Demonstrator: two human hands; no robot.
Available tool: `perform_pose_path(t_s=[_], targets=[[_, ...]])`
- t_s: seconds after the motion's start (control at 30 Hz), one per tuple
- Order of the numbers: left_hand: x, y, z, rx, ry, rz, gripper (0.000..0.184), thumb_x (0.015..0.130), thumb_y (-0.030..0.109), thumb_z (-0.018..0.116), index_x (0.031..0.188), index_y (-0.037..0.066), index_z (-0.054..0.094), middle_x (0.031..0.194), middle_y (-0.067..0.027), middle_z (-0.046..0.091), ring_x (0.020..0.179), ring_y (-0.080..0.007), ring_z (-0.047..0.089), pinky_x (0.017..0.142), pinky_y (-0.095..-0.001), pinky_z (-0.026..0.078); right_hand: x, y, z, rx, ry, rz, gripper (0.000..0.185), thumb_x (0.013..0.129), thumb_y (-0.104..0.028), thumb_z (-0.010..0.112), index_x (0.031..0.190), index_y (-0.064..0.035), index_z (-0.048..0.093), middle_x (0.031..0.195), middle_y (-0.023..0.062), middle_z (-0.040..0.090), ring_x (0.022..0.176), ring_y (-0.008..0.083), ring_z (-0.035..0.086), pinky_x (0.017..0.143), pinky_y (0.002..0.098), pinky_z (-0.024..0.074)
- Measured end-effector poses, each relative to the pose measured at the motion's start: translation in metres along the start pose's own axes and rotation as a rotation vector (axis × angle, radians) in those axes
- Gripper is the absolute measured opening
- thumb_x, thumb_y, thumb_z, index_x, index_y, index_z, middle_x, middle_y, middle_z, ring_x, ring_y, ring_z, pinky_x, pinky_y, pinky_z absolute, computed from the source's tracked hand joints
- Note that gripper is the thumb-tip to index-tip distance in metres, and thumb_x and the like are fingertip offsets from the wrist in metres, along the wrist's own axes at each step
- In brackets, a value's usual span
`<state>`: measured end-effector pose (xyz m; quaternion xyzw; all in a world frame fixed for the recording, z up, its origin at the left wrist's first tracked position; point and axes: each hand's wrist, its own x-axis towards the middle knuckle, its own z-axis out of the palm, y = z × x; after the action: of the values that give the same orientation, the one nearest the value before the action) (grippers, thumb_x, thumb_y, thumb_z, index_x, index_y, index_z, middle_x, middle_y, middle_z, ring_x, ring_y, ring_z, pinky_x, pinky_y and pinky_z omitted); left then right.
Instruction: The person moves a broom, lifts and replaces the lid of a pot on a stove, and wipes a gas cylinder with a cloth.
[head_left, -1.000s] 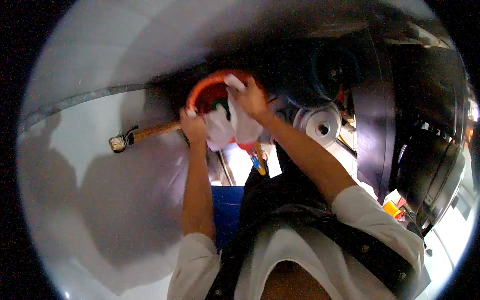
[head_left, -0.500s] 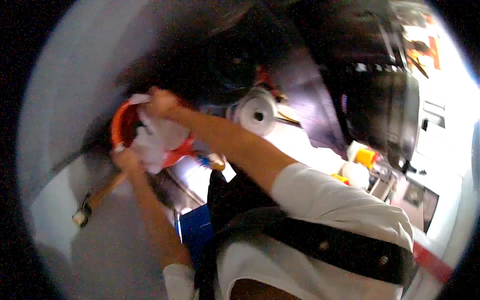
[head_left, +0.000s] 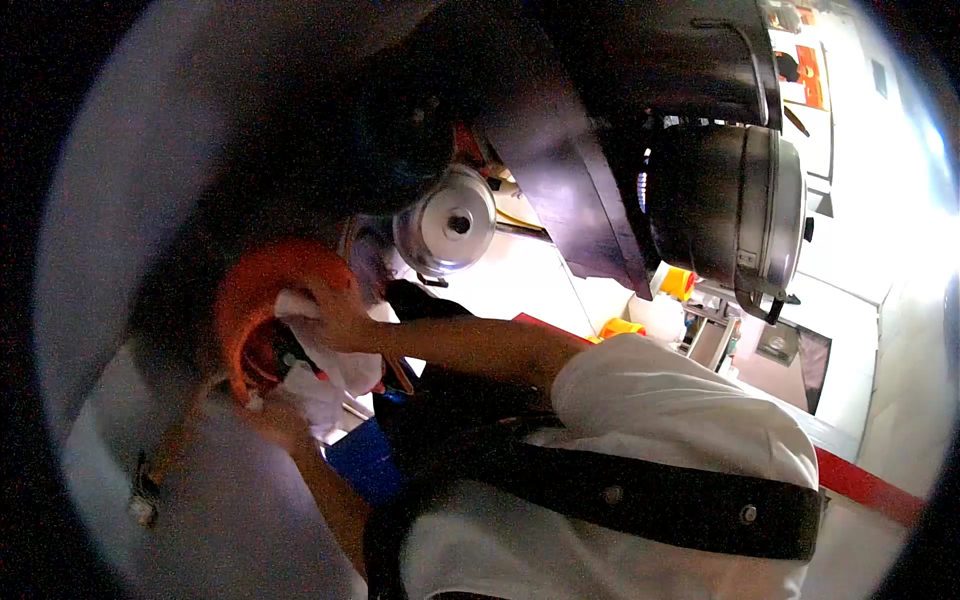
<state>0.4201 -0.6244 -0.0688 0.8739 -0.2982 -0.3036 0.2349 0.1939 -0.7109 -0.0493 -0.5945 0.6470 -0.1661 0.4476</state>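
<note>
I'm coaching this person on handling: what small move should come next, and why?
Perhaps steady the orange container with the left hand while the right hand gathers the white material: it hangs loosely between both hands at the opening, beside a dark item.

One round silver lid (head_left: pixel 445 215) w/ blk knob (head_left: pixel 459 225) is at the edge of bright floor (head_left: pixel 535 275); also one lg dark metal pot (head_left: pixel 700 205), nr it a yellow tub (head_left: pixel 678 283), and one blue box (head_left: pixel 365 462).
</note>
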Motion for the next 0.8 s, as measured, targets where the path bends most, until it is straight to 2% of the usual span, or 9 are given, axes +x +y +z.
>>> perform_pose_path(t_s=[0.2, 0.33, 0.5, 0.57, 0.7, 0.8], targets=[[0.047, -0.013, 0.005, 0.143, 0.067, 0.119, 0.051, 0.089, 0.030, 0.049, 0.124, -0.007, 0.045, 0.116, -0.0279, 0.055, 0.105, -0.0415, 0.055, 0.090, -0.0475, 0.044, 0.055, -0.054, -0.018, 0.063, -0.164, 0.211, 0.064, 0.077, -0.043, 0.068, 0.120, -0.0012, 0.045, 0.102, 0.0254, 0.062, 0.098, 0.0419, 0.060, 0.081, 0.0501, 0.0475], [0.122, -0.003, 0.012, 0.269, 0.092, 0.164, 0.051, 0.090, 0.029, 0.049, 0.125, -0.007, 0.045, 0.114, -0.0278, 0.055, 0.103, -0.0408, 0.056, 0.089, -0.0472, 0.044, 0.064, -0.132, -0.039, 0.019, 0.008, 0.093, 0.062, 0.072, -0.033, 0.073, 0.115, 0.0040, 0.046, 0.099, 0.0280, 0.062, 0.095, 0.0418, 0.062, 0.082, 0.0473, 0.0511], [0.172, 0.015, 0.013, 0.341, 0.064, 0.122, 0.051, 0.090, 0.029, 0.049, 0.125, -0.007, 0.044, 0.113, -0.0277, 0.056, 0.101, -0.0399, 0.057, 0.088, -0.0468, 0.045, 0.114, -0.129, -0.011, 0.030, 0.051, 0.112, 0.062, 0.071, -0.030, 0.074, 0.114, 0.0041, 0.046, 0.101, 0.0267, 0.062, 0.096, 0.0404, 0.062, 0.083, 0.0464, 0.0513], [0.167, 0.008, 0.013, 0.359, 0.093, 0.147, 0.051, 0.090, 0.029, 0.049, 0.126, -0.007, 0.044, 0.112, -0.0277, 0.056, 0.100, -0.0395, 0.057, 0.087, -0.0467, 0.045, 0.122, -0.108, -0.005, 0.190, -0.013, 0.162, 0.062, 0.070, -0.030, 0.075, 0.114, 0.0037, 0.047, 0.101, 0.0259, 0.063, 0.095, 0.0403, 0.063, 0.082, 0.0468, 0.0514], [0.102, -0.018, 0.005, 0.253, 0.099, 0.125, 0.050, 0.090, 0.029, 0.049, 0.125, -0.007, 0.045, 0.112, -0.0273, 0.056, 0.100, -0.0389, 0.058, 0.088, -0.0464, 0.045, 0.055, -0.094, -0.023, 0.105, 0.035, -0.005, 0.057, 0.075, -0.034, 0.072, 0.114, 0.0014, 0.048, 0.104, 0.0248, 0.062, 0.097, 0.0395, 0.061, 0.083, 0.0440, 0.0506], [0.037, -0.026, -0.003, 0.115, 0.057, 0.049, 0.048, 0.090, 0.029, 0.049, 0.123, -0.005, 0.047, 0.113, -0.0266, 0.056, 0.100, -0.0385, 0.058, 0.089, -0.0461, 0.045, 0.020, -0.036, -0.012, 0.142, 0.022, -0.096, 0.056, 0.078, -0.038, 0.070, 0.114, 0.0001, 0.048, 0.105, 0.0245, 0.061, 0.099, 0.0390, 0.060, 0.083, 0.0436, 0.0496]])
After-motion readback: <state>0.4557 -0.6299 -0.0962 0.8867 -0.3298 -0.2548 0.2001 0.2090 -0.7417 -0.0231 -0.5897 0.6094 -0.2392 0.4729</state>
